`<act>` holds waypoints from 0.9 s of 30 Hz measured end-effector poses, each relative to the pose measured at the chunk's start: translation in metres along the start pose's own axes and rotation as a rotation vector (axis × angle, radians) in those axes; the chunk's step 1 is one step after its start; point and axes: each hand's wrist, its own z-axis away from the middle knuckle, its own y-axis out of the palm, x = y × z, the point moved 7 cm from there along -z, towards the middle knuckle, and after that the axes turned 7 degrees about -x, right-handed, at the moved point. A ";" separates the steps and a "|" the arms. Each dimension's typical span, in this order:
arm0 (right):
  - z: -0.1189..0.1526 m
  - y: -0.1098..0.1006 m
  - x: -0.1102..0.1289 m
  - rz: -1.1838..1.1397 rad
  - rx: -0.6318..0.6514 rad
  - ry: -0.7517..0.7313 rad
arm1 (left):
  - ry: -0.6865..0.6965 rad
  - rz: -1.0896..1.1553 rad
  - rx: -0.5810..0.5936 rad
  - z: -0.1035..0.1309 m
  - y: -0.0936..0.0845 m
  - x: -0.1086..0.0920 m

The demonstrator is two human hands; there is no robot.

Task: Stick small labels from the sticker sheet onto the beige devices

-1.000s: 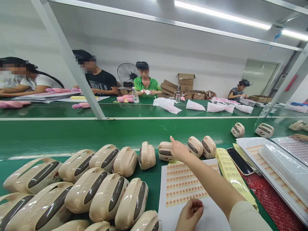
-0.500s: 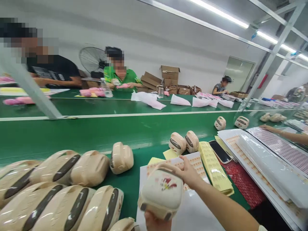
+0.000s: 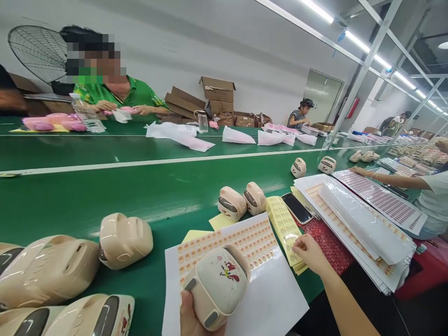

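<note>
My left hand (image 3: pixel 191 317) is wrapped round a small cream speaker (image 3: pixel 219 287) from below. Its pale mesh face, printed with a red and yellow figure, is turned up, and a carrying handle shows at its upper right. Under it lies a white sheet of small orange stickers (image 3: pixel 224 240). Off to the right, my right hand (image 3: pixel 311 252) has its fingers pinched at the edge of a stack of yellow label strips (image 3: pixel 285 228); whether a single label is lifted is too small to tell.
More cream speakers (image 3: pixel 49 268) crowd the left, and a pair (image 3: pixel 233 203) stands behind the sticker sheet. A phone (image 3: pixel 297 207) and plastic-covered sheets (image 3: pixel 357 224) lie to the right. A co-worker's arm (image 3: pixel 388 177) reaches in there. The green bench (image 3: pixel 168 186) stretches across, with people opposite.
My right hand has left the speaker's handle and moved right to the yellow label strips. The speaker has tilted in my left hand. My view has swung right.
</note>
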 end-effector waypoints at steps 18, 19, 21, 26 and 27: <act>0.013 -0.006 0.020 -0.432 0.249 0.156 | 0.051 -0.208 0.007 0.008 0.016 -0.008; 0.016 -0.003 0.032 -0.470 0.275 0.145 | 0.072 -0.228 0.004 0.008 0.018 -0.008; 0.022 0.011 0.060 -0.534 0.350 0.100 | 0.113 -0.267 0.019 0.007 0.022 -0.008; 0.041 0.063 0.119 -0.578 0.561 0.010 | 0.175 -0.313 0.063 0.004 0.033 -0.005; 0.043 0.070 0.124 -0.549 0.573 0.003 | 0.180 -0.307 0.066 0.004 0.034 -0.005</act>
